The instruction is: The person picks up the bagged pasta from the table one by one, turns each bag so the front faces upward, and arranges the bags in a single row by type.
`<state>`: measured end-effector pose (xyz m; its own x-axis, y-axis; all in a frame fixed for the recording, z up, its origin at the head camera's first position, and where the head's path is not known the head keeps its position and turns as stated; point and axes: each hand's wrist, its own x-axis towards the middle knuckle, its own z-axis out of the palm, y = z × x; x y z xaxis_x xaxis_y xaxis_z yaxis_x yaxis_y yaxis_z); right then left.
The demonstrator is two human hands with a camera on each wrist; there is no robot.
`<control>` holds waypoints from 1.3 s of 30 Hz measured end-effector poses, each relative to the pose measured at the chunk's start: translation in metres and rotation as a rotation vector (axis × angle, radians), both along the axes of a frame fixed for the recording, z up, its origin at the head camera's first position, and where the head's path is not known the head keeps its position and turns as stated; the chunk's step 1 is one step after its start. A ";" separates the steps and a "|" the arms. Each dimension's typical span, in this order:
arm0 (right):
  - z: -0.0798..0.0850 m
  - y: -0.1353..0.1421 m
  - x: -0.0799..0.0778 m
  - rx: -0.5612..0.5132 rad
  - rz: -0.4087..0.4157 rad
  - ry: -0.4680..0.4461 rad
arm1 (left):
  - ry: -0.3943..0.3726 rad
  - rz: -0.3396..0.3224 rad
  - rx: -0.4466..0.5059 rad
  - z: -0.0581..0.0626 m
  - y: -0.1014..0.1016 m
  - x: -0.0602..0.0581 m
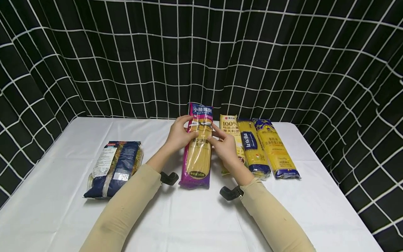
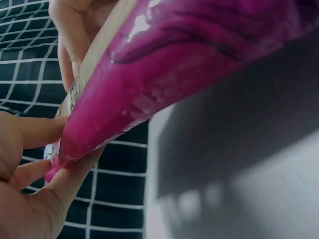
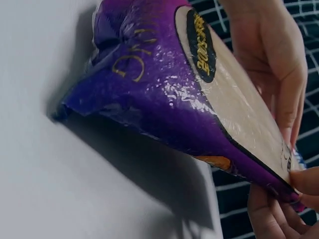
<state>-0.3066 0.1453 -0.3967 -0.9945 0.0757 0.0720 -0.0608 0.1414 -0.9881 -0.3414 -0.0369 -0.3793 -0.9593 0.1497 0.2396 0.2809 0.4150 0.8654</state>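
Observation:
A purple spaghetti pack [image 1: 197, 154] with a clear window stands at the middle of the table, between both hands. On its left edge the left hand [image 1: 178, 134] grips it, thumb on the front and fingers toward the back. From the other side the right hand [image 1: 226, 146] holds the right edge in the same manner. In the right wrist view the pack's crimped purple end [image 3: 94, 94] is down at the white cloth, and the rest slants up off it. The left wrist view shows the left fingers [image 2: 75, 174] reaching under the pack's magenta side.
To the right lie a cream pasta pack [image 1: 231, 133], a blue-labelled spaghetti pack [image 1: 254, 150] and a yellow spaghetti pack [image 1: 277, 150], side by side. At left lies a dark blue pasta bag [image 1: 121, 168]. A black grid-patterned curtain [image 1: 176, 52] hangs behind the white-covered table [image 1: 189, 224].

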 end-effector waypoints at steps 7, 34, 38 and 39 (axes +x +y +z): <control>0.000 0.016 -0.024 0.137 -0.020 -0.009 | -0.077 0.043 -0.049 -0.005 0.020 -0.025; -0.017 0.034 -0.040 0.570 0.038 0.007 | -0.219 0.027 -0.088 -0.047 0.044 -0.058; -0.015 0.035 -0.037 0.605 0.076 0.021 | -0.177 -0.002 -0.170 -0.046 0.047 -0.060; -0.014 0.035 -0.035 0.607 0.087 0.020 | -0.164 -0.012 -0.192 -0.045 0.047 -0.061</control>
